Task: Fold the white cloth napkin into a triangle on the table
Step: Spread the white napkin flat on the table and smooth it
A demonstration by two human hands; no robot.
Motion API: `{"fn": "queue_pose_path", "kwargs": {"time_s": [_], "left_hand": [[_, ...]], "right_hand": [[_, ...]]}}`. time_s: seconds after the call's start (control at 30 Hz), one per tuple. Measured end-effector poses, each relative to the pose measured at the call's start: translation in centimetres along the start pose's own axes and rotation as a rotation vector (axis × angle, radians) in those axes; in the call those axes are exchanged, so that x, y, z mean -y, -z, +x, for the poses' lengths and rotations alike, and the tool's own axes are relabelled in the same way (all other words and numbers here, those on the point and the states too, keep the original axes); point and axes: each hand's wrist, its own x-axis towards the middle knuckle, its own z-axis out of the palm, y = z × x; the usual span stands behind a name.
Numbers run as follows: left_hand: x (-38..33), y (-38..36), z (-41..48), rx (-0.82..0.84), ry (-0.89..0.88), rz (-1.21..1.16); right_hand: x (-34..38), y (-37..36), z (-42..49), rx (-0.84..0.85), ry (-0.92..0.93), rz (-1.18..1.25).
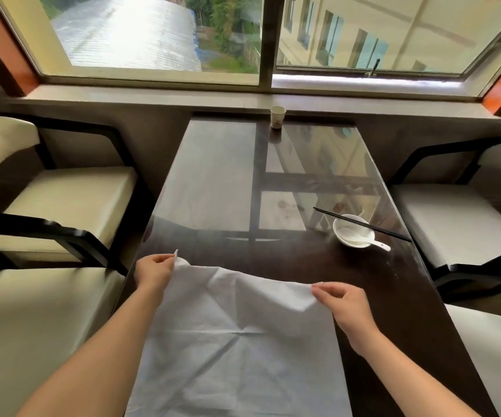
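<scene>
Fingers (165,259) of the left hand (152,273) were pinched shut on the far left corner of the white cloth napkin (237,350), a small tip of cloth sticking up above the thumb. Those of the right hand (344,305) were closed in the same way on the far right corner, thumb and forefinger pressed together over the hem and the other fingers curled loosely below. Both hands sat in the lower half of the frame, the left one higher in the picture than the right.

Between the two pinched corners the far edge of the napkin sagged in a shallow curve and looked lifted off the table (393,296), with soft folds running down from each corner. Its near part lay flat on the dark tabletop and ran out of the bottom of the frame; straight and diagonal crease lines crossed in its middle.

Right of centre stood a white bowl (341,230) with a white spoon (377,243) resting in it and black chopsticks (360,223) laid across its rim. A paper cup (277,116) stood at the far end of the table, below the window (261,40). Cream-cushioned chairs (62,200) with dark frames flanked the table on both sides.
</scene>
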Motion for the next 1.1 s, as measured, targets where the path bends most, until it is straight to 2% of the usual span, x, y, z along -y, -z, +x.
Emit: {"fn": "queue_pose_path", "kwargs": {"time_s": [0.07,0.13,0.23,0.33,0.43,0.5,0.57,0.67,0.73,0.8,0.87,1.03,1.1], "left_hand": [[-0.3,0.1,-0.2,0.028,-0.053,-0.053],[-0.8,0.3,-0.5,0.046,-0.109,-0.143],[-1.5,0.5,-0.7,0.026,-0.165,-0.241],[-1.4,0.3,-0.3,0.054,-0.145,-0.292],[-0.6,-0.2,0.2,0.13,-0.102,-0.266],[0.3,-0.6,0.4,0.161,-0.082,-0.156],[1.0,-0.9,0.6,0.121,-0.062,-0.051],[0.8,-0.9,0.8,0.028,0.016,-0.111],[0.3,-0.7,1.1,0.061,0.045,-0.117],[-0.2,-0.5,1.2,0.136,0.027,-0.09],[-0.7,-0.4,1.0,0.186,-0.043,-0.093],[-1.8,0.1,0.5,0.191,-0.251,-0.316],[-1.8,0.0,0.3,0.155,-0.305,-0.263]], "right_hand": [[0.8,0.2,1.1,0.013,-0.079,0.123],[1.6,0.6,2.0,0.164,-0.144,0.273],[2.2,1.2,2.8,0.225,-0.073,0.365],[1.8,1.1,3.6,0.17,0.033,0.205],[0.6,1.1,4.9,0.162,0.026,-0.135],[-0.6,1.2,5.6,0.132,-0.092,-0.202],[-1.6,1.0,5.9,0.051,-0.236,-0.03],[-1.1,0.5,6.5,-0.102,-0.356,0.209],[-0.4,0.3,7.0,-0.028,-0.4,0.199],[0.3,-0.1,7.2,0.1,-0.368,0.072],[0.7,-0.4,7.6,0.118,-0.294,0.029],[1.2,0.0,8.0,-0.02,-0.093,0.265],[0.9,0.3,8.1,-0.056,-0.078,0.236]]}}
